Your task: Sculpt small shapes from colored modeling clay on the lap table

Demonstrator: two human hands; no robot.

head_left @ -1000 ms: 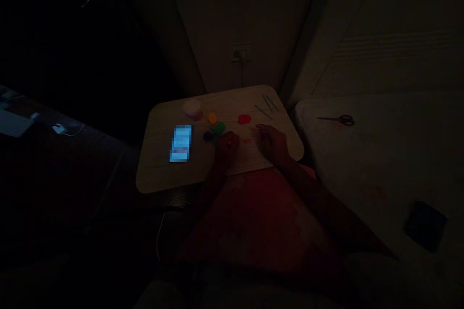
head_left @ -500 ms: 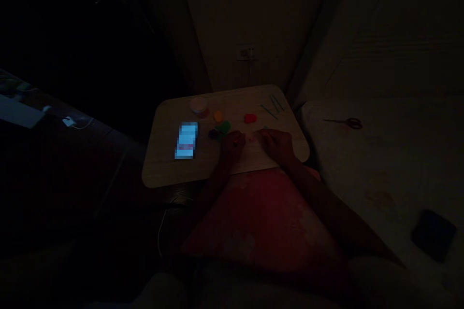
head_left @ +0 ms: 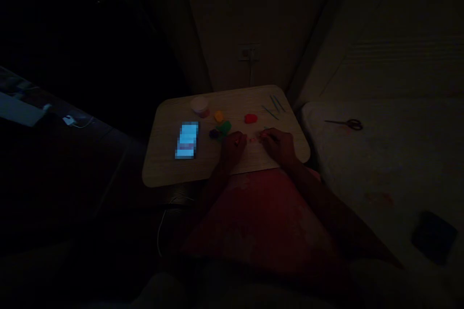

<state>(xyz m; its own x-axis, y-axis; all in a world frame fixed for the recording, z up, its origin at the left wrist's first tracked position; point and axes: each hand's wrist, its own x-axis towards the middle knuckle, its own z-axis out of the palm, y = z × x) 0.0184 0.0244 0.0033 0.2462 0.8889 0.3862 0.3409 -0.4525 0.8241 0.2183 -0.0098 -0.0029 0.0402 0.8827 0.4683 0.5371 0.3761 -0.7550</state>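
Note:
The room is very dark, so detail is weak. My left hand [head_left: 232,148] is closed on the small wooden table, with a bit of red modelling clay showing between its fingers. Opposite it, my right hand [head_left: 281,146] is closed in a pinch at the thumb and fingertips; what lies in the pinch looks small and reddish but is hard to make out. Small reddish pieces [head_left: 253,140] lie on the tabletop between both hands. Beyond them sits a red clay lump [head_left: 250,119]. Green [head_left: 224,128], orange [head_left: 219,116] and dark purple [head_left: 213,133] lumps are grouped beside my left hand.
A lit phone [head_left: 187,140] lies on the left of the table [head_left: 159,169]. Behind it stands a pale tub [head_left: 199,105]. Several thin green sticks [head_left: 277,104] lie at the back right. Scissors [head_left: 353,124] rest on a pale surface to the right, and a socket [head_left: 249,52] is on the wall.
My right hand has shifted slightly right, and the small reddish pieces between the hands show more plainly. My left hand stays nearly in place.

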